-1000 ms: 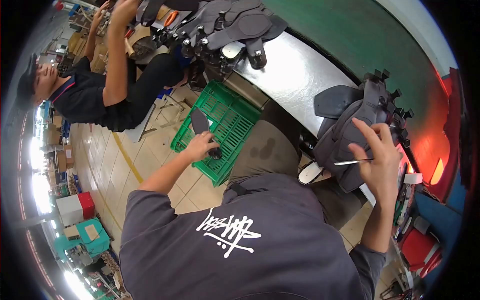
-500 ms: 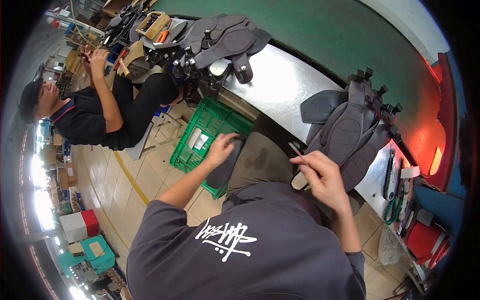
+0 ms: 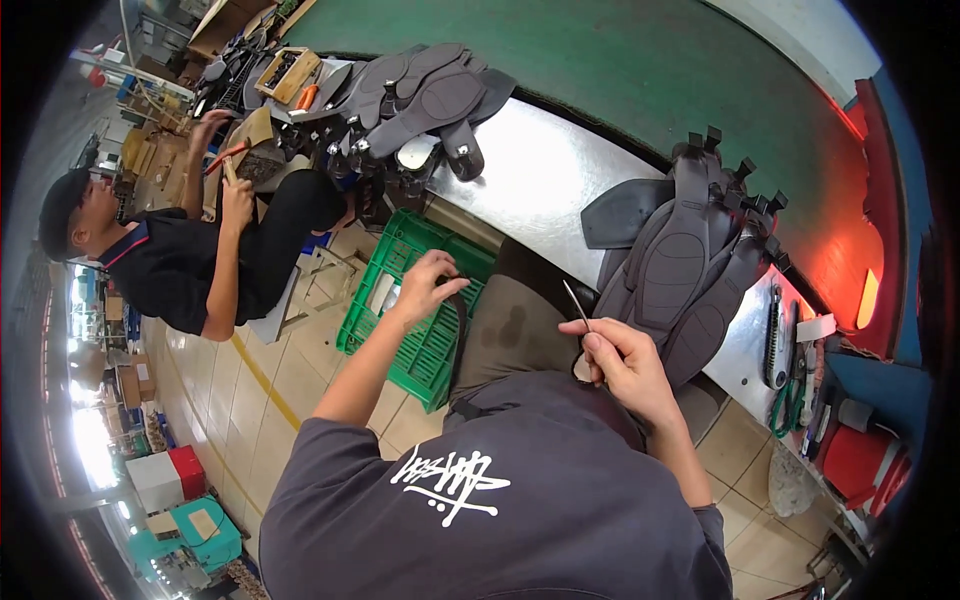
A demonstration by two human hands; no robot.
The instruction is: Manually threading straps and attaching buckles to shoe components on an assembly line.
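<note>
Over the green crate, my left hand [image 3: 428,287] pinches the upper end of a dark, flat, flexible piece [image 3: 460,335]. That piece hangs nearly edge-on beside my left thigh. My right hand [image 3: 632,368] is closed round a thin metal tool [image 3: 574,298], its slim tip pointing up and away from me. Just under the right fingers shows a small cream-coloured piece [image 3: 583,368] with a dark rim; whether the hand holds it too is unclear. Beyond the right hand, a pile of dark grey padded pieces [image 3: 675,255] with black straps and buckles lies on the metal bench top [image 3: 545,150].
A green plastic crate [image 3: 352,325] stands on the floor at left. Another pile of padded pieces [image 3: 445,100] and a wooden box [image 3: 288,72] lie at the far left bench. A seated person [image 3: 165,260] holds a hammer [image 3: 230,165]. Cutters and tools [image 3: 778,350] lie at right.
My left hand has moved slightly up and left, and the dark piece has turned edge-on. The tool in my right hand points more upright. The other person has lowered one hand and now holds a hammer.
</note>
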